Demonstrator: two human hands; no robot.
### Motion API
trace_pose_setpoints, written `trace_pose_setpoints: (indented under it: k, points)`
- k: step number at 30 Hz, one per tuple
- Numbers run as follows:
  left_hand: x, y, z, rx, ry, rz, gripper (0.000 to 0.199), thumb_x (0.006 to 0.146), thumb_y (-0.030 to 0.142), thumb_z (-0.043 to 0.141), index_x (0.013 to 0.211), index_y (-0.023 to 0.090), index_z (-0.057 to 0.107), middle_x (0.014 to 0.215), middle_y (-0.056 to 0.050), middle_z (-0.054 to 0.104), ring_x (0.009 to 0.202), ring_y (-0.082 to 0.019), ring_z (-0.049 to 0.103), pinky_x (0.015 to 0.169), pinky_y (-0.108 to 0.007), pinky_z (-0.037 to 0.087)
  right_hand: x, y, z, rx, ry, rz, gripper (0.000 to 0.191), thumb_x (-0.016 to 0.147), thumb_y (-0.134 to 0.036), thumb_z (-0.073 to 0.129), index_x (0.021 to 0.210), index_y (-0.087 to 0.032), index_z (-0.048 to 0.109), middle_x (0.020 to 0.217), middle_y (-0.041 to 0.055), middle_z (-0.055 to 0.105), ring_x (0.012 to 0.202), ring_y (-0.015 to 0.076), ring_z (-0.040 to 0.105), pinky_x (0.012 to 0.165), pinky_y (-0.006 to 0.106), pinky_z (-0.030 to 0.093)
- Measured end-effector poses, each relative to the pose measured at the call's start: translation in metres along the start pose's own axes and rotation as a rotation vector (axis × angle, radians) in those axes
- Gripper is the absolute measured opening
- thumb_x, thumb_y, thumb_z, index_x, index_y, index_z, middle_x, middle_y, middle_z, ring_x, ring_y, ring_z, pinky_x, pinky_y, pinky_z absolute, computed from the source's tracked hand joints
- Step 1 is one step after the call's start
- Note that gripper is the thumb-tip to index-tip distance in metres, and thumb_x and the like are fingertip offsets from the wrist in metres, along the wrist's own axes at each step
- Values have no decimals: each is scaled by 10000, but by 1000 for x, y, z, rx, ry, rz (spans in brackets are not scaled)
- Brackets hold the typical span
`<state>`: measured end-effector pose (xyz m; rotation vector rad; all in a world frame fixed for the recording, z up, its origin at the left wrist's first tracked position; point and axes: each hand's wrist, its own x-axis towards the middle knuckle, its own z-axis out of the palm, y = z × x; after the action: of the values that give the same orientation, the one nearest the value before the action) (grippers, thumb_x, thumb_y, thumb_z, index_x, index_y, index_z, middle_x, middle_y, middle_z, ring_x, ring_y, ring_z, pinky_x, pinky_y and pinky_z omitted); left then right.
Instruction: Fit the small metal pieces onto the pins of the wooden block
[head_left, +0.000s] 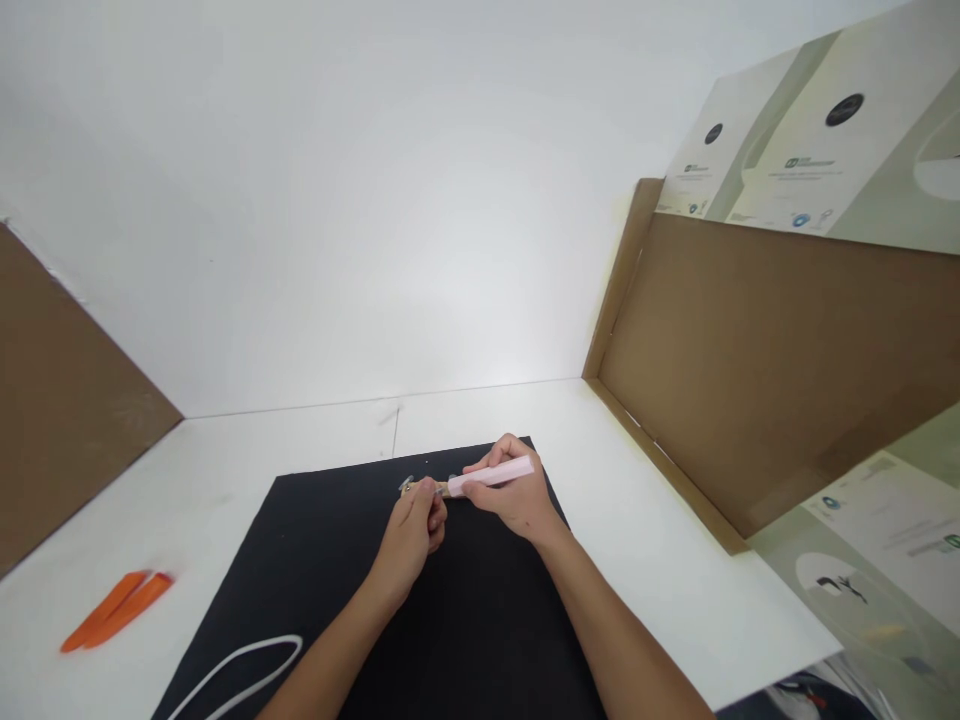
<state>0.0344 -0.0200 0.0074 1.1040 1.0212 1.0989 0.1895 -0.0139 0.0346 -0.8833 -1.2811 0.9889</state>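
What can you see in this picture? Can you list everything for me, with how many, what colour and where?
Smooth white wall: one, white, at the back
Flat white tabletop: one, white, across the bottom
Large black mat: one, black, on the tabletop
Flat brown panels: two, brown, left and right sides
Printed surfaces: two stretches, white and grey-green, above and below the right panel
Long orange pieces: two, orange, tabletop's left
Thin white cord: one, white, mat's near-left corner
Slim pink stick: one, pink, over the mat's far part
Small tan piece: one, tan, beside the stick's tip
Left hand: one, gripping the tan piece
Right hand: one, gripping the stick
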Motion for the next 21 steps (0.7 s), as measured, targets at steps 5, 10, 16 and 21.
trace_pose_setpoints:
  k: [5, 10, 16, 21]
  points:
    - [2, -3, 0, -2, 18, 8, 421, 878, 560, 432, 671, 195, 401, 499, 99, 336, 353, -31, 259, 376, -183, 168, 3, 0, -4, -63, 20, -18, 297, 629, -147, 747, 725, -228, 478, 761, 33, 729, 754, 230, 721, 595, 277, 531]
    - [2, -3, -1, -11, 16, 18, 421, 876, 558, 439, 664, 196, 395, 501, 97, 340, 354, -30, 262, 374, -181, 169, 3, 1, -7, -28, -10, 6, 318, 624, -151, 753, 727, -231, 464, 757, 28, 730, 720, 217, 711, 577, 272, 524]
    - [0, 1, 1, 36, 37, 24, 424, 874, 545, 428, 635, 196, 392, 493, 93, 325, 366, -38, 257, 377, -182, 176, 1, 1, -2, 16, -88, 7, 327, 626, -160, 762, 719, -230, 456, 739, 20, 725, 666, 197, 694, 566, 271, 513]
    - [0, 2, 2, 47, 9, 23, 467, 839, 600, 461, 617, 196, 380, 489, 93, 327, 379, -38, 259, 379, -176, 179, 1, -2, -3, 23, -30, -2, 329, 620, -157, 763, 718, -233, 458, 723, 11, 716, 681, 209, 700, 565, 276, 513]
